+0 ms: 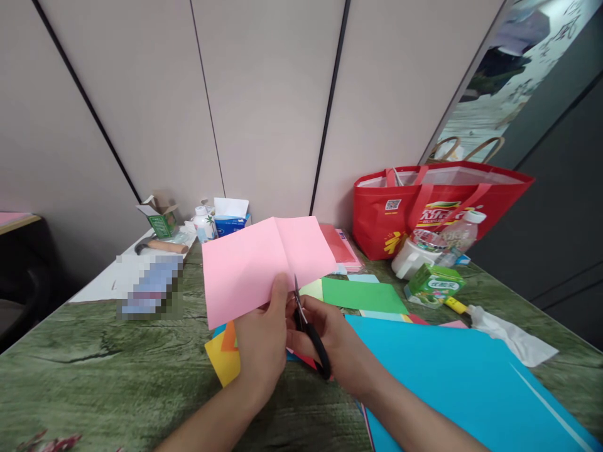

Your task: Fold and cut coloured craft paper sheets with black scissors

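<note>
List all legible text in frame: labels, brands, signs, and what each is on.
"优酸乳": on the green carton at right.
"乐": likely, among the large white characters on the red bag; its other text is unclear. It also carries a QR code.
"风": likely, in the dark lettering at upper right; the rest is unclear.
Too small or blurred: any print on the blue box, white bottle, left green box.
None seen: pink sheet, scissors.

Right side: noted red shopping bag (370, 220) near grey wall (264, 107), white mug (404, 263) and clear white-capped bottle (460, 233) in front, green carton (434, 285) nearer still. Left side: saw wooden-handled hammer (164, 246), open green box (161, 224) behind. Also logged white bottle (204, 226) beside blue-and-white box (230, 224).
</note>
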The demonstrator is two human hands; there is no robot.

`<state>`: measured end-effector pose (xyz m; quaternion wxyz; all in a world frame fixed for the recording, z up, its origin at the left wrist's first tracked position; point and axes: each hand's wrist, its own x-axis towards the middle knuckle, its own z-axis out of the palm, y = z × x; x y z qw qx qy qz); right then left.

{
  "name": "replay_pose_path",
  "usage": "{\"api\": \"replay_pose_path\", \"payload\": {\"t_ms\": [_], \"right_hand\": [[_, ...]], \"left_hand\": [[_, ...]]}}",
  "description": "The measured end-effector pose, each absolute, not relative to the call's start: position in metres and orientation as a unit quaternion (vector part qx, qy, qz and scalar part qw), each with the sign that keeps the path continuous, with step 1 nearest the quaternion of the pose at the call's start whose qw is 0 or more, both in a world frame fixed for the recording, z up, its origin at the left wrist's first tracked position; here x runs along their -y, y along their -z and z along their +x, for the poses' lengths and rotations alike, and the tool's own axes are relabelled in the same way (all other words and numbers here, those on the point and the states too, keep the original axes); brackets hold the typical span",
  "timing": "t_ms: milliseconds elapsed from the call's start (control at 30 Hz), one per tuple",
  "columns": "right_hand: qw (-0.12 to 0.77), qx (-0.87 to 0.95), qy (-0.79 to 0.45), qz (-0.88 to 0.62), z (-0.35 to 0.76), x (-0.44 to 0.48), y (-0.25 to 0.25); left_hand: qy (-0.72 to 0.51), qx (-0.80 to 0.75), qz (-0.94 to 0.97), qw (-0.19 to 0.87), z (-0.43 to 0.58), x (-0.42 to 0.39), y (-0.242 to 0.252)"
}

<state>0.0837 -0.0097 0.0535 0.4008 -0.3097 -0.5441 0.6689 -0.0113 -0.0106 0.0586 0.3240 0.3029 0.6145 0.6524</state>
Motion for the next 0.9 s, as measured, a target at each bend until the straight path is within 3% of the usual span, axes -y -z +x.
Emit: {"api": "replay_pose_path", "payload": {"t_ms": [900], "right_hand": [[0.384,0.536,-0.676,-0.329,0.0838,0.0105,-0.0552]], "left_hand": [[-0.676,-0.57,0.305,0.354,-0.0143,0.0102,-0.0554]]}}
